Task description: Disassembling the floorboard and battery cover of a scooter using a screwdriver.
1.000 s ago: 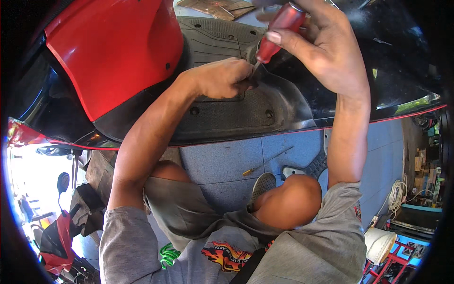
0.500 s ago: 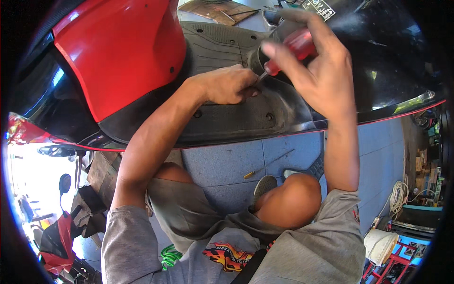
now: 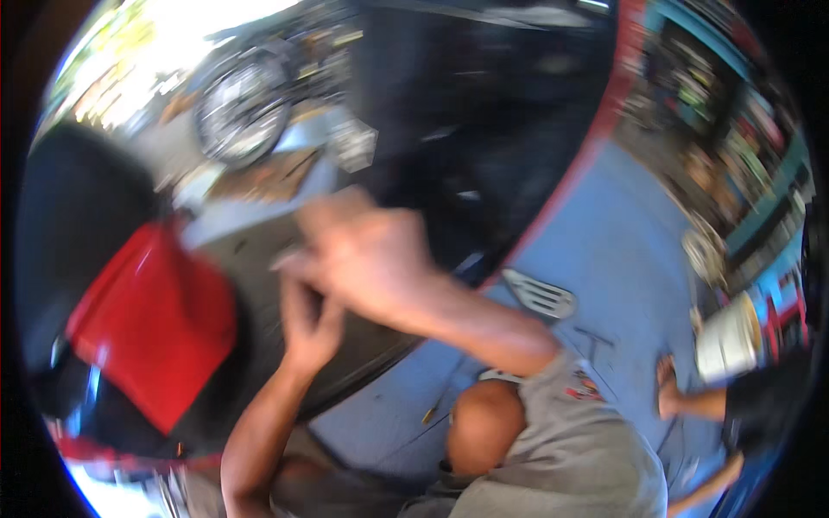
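Note:
A scooter with a red panel point(image 3: 160, 324) and black body point(image 3: 466, 112) is in front of me, its dark footboard point(image 3: 259, 250) between them. Above that footboard my two hands come together. My right hand point(image 3: 371, 255) is in front, smeared by motion, its forearm reaching in from the right. Just below and behind it is my left hand point(image 3: 311, 324), raised with its fingers pointing up and partly covered. No screwdriver shows at the hands; the right hand and blur could be hiding it.
On the blue tiled floor lie a yellow-handled screwdriver point(image 3: 429, 414) and a T-shaped tool point(image 3: 594, 339). A brown board point(image 3: 263, 175) lies beyond the footboard, near a spoked wheel point(image 3: 242, 108). At right are a white bucket point(image 3: 727, 345) and another person's bare foot point(image 3: 667, 387).
The view has swung toward the right. My right hand has moved in over my left, and the red-handled screwdriver it held no longer shows. Another person's limbs now show at right.

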A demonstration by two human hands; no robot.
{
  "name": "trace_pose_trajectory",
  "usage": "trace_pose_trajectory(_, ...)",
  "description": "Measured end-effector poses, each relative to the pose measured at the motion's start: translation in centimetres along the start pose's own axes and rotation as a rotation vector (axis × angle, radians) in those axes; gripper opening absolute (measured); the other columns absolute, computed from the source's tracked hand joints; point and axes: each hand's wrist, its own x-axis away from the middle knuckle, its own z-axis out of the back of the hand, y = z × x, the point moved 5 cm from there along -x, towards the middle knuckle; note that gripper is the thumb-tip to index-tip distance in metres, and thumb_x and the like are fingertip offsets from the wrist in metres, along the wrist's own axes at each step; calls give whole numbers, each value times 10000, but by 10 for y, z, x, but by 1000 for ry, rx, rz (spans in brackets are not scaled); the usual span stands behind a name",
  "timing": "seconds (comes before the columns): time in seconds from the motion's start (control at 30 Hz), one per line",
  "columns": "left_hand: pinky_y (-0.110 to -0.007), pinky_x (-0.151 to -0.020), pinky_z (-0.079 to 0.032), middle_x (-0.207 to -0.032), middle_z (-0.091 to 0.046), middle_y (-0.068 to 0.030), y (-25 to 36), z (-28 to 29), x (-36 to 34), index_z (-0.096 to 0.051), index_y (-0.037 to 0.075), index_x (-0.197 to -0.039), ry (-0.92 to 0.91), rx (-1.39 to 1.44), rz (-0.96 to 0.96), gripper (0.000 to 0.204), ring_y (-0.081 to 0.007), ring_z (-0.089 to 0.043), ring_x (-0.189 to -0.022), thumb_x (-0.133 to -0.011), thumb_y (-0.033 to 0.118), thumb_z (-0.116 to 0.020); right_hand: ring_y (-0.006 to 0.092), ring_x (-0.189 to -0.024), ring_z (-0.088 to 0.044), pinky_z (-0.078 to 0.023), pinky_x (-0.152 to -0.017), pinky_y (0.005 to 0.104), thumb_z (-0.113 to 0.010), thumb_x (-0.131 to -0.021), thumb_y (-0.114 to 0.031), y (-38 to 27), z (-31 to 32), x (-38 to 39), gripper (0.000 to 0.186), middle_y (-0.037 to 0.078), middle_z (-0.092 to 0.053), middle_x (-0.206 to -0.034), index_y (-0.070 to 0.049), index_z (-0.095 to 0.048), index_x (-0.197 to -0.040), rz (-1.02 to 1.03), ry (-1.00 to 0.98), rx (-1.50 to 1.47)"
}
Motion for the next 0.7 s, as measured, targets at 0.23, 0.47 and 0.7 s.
trace_pose_trajectory(0.23, -333, -880, -456, -1160, -561, -98, -41, 25, -6, -453, -41, -1228, 87, 117, 128, 522, -177, -552, -1011, -904, 311, -660, 363, -788, -656, -527, -661, 433, -751, -763, -291, -2, 2, -19, 391, 152, -632, -870, 17, -587, -939, 117, -99, -473)
trace_pose_trajectory(0.47, -364, -959, -417, -1302, -433, -113, -80, 46, -8, -337, -34, -1357, 32, 330, 327, 664, -214, -474, -1126, -907, 354, -633, 365, -747, -664, -532, -656, 451, -725, -782, -198, -5, -7, -26, 380, 212, -619, -855, 75, -578, -1000, 305, -52, -753)
trace_pose_trajectory(0.7, -371, -946, -425, -1281, -485, -119, -29, 24, -12, -391, -29, -1310, 137, -158, 35, 518, -211, -509, -1149, -944, 289, -573, 377, -795, -645, -524, -738, 432, -749, -743, -168, -10, -12, -24, 419, 177, -586, -923, 77, -542, -1012, 62, 7, -486)
